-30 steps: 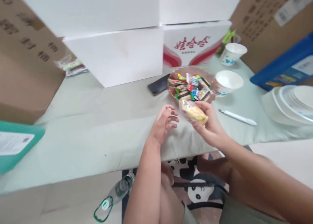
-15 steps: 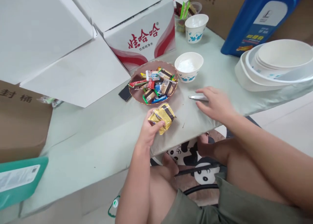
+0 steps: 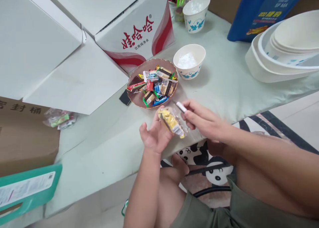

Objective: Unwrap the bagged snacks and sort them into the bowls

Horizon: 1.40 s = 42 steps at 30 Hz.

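Currently, the left hand (image 3: 157,137) is spread wide, a yellow packet (image 3: 171,122) resting across its fingers, while the right hand (image 3: 201,119) grips a white-handled tool (image 3: 181,107) just beside it, contact unclear. Tool pickup is done, no opening is discernible in the packet, and, beyond, a pink bowl (image 3: 135,96) holds wrapped snacks (image 3: 163,72); against the previous frame, the tool is off the tabletop (image 3: 99,146) and the left thumb is off the packet

Yellow packet (image 3: 170,121) against left hand (image 3: 156,137), slim white tool (image 3: 181,107) in right hand (image 3: 203,121), bowl (image 3: 135,97) of wrapped snacks (image 3: 150,85) beyond
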Each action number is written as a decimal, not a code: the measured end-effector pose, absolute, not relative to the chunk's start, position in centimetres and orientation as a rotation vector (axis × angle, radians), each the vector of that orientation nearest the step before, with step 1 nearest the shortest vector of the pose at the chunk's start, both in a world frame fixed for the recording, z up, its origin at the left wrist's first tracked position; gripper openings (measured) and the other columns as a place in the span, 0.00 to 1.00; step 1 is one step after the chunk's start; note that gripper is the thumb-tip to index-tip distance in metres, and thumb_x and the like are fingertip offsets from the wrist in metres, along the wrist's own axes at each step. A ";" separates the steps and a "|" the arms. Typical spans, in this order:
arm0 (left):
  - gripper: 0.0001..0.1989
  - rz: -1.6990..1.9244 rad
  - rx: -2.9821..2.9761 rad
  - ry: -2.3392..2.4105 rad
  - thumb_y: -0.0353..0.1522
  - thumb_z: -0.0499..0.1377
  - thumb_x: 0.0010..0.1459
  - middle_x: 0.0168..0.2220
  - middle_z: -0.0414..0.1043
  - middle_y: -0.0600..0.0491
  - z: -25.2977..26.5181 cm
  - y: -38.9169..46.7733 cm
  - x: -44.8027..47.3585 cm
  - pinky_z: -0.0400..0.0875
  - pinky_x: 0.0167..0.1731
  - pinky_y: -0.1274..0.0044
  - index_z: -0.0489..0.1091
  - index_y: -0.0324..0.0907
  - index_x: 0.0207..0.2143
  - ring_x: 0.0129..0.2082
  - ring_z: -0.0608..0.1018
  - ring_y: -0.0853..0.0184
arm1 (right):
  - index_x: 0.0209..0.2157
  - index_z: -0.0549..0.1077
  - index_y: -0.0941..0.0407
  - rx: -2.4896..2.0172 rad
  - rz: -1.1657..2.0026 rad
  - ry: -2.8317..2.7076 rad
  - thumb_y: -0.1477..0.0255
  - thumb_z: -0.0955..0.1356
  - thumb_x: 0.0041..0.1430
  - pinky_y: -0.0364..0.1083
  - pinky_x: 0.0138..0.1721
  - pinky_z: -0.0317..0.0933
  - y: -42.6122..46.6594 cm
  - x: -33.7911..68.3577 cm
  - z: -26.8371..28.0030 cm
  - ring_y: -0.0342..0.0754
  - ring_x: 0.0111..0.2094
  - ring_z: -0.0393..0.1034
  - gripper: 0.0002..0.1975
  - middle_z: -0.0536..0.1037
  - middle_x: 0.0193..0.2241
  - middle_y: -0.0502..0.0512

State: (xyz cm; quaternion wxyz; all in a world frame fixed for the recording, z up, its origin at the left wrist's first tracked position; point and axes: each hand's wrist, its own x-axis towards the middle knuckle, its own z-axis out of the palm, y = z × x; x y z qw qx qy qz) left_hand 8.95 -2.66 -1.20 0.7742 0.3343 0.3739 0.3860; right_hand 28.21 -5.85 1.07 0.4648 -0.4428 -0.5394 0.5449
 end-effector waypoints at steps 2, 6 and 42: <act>0.46 0.840 0.761 0.760 0.64 0.63 0.39 0.38 0.77 0.47 -1.2 -3.4 9.5 0.75 0.38 0.64 0.68 0.48 0.55 0.41 0.80 0.51 | 0.43 0.63 0.53 -0.942 1.440 -1.325 0.61 0.59 0.70 0.45 0.28 0.62 -6.1 26.5 1.0 0.42 0.24 0.63 0.11 0.67 0.28 0.47; 0.42 0.896 0.697 0.687 0.58 0.66 0.43 0.26 0.72 0.58 -1.0 -4.0 10.1 0.75 0.31 0.67 0.66 0.49 0.58 0.20 0.76 0.64 | 0.41 0.63 0.54 -0.865 1.466 -1.343 0.59 0.59 0.71 0.45 0.31 0.64 -6.4 25.2 0.7 0.42 0.27 0.67 0.12 0.69 0.29 0.48; 0.26 1.488 0.756 0.945 0.40 0.71 0.47 0.44 0.73 0.57 -1.2 -2.8 7.3 0.73 0.38 0.77 0.60 0.52 0.43 0.40 0.77 0.68 | 0.21 0.62 0.54 -1.590 1.451 -1.772 0.56 0.58 0.63 0.45 0.26 0.49 -5.9 25.8 1.1 0.42 0.21 0.55 0.21 0.62 0.18 0.47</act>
